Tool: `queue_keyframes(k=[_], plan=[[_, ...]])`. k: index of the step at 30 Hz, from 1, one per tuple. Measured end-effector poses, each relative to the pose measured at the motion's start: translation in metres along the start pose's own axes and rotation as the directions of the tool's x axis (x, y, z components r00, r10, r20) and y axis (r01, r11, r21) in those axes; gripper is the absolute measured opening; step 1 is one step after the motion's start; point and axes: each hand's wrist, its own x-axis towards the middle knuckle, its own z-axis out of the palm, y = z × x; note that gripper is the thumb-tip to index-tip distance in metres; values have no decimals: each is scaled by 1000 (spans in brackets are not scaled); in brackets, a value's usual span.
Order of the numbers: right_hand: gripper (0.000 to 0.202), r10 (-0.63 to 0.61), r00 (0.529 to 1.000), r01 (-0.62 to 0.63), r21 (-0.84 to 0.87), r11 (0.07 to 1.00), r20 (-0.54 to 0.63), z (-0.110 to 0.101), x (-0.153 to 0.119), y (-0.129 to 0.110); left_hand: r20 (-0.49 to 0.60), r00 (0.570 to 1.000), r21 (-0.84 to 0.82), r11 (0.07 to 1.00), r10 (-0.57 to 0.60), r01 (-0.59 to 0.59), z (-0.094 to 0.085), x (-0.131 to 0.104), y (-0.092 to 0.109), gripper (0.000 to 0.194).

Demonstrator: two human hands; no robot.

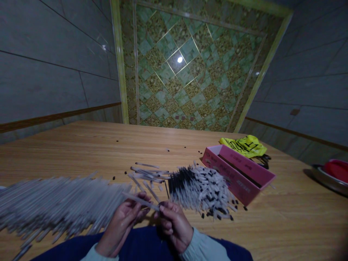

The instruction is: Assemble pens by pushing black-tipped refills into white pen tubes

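Observation:
A clear plastic pen barrel [143, 200] slants between my two hands over the front edge of the table. The fingers of my left hand [126, 214] are closed around its middle. My right hand [175, 223] pinches at its right end, where a small dark piece shows, partly hidden by the fingers. Left of my hands lies a broad heap of clear barrels [57, 203], blurred. Past my fingers several loose barrels [149, 174] are scattered. To the right is a pile of slim dark-and-white pieces [185, 185] beside short white and black ones [214, 188].
An open pink box [239, 170] stands right of the pile, with a crumpled yellow bag [244, 145] behind it. Small black bits [245, 208] dot the wooden table [89, 152]. At the far right a metal bowl [330, 179] holds something red [337, 169].

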Motion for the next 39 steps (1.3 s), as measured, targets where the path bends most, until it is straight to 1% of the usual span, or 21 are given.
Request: queue_keyframes(k=[3,7,9,12,14,16,18,20,21,22,25,28,30,31,32,34,35,36,37,38,39], plan=[[31,33,999,-33,-25,999,30,2,-1,0,12,999,24,999,-32,32,-1,-2,2,32],[28,125,989,-122,-48,991,77,3,-2,-1,33,999,44,999,-23,21,-1,-2,2,30],[27,146,986,-142,-55,988,78,3,-2,0,38,999,34,999,-20,18,-1,-2,2,29],[25,140,988,-135,-75,988,58,0,-2,2,-8,1000,10,1000,-17,17,-2,-1,0,30],[26,166,981,-157,-88,984,97,-2,-3,1,-22,1000,11,1000,-17,18,-3,-1,-1,31],[28,246,948,-231,-93,969,204,-3,-4,0,12,1000,24,1000,-19,19,-5,-1,-3,30],[33,344,877,-325,-112,939,337,-3,-7,-2,54,998,31,999,-30,29,-6,-1,-5,29],[35,402,813,-381,-138,914,422,-4,-8,-1,63,997,40,999,-38,36,-6,-1,-6,30],[35,413,801,-388,-149,909,434,-4,-8,0,53,998,44,998,-41,39,-6,-1,-7,30],[34,413,805,-384,-158,910,426,-4,-8,1,40,998,50,998,-45,43,-6,-1,-7,30],[35,355,875,-301,-203,932,330,-2,-6,5,2,999,71,996,-51,51,-6,-1,-8,29],[38,241,949,-165,-335,928,202,4,-7,7,-16,998,87,995,-53,55,-6,-1,-8,28],[38,110,987,-37,-499,866,118,8,-8,7,-48,997,96,994,-56,61,-6,0,-9,30],[37,12,996,42,-598,800,87,10,-9,7,-68,996,99,993,-58,64,-6,0,-9,31],[37,-97,992,122,-701,702,77,12,-10,7,-88,994,100,993,-57,66,-6,1,-10,32],[34,-293,948,244,-869,430,122,13,-13,8,-119,992,94,994,-51,62,-5,2,-12,33],[32,-358,919,282,-912,297,167,14,-14,8,-132,990,87,995,-41,53,-5,2,-12,34],[29,-395,894,307,-931,198,211,15,-15,9,-141,990,79,996,-29,41,-5,2,-12,34],[28,-419,877,322,-935,151,234,15,-16,10,-145,989,70,997,-19,29,-5,2,-12,34],[28,-438,870,329,-929,171,227,16,-16,10,-143,990,59,998,-12,21,-6,2,-11,33],[29,-443,875,330,-908,256,193,17,-16,11,-133,991,45,999,-8,14,-6,2,-9,33]])
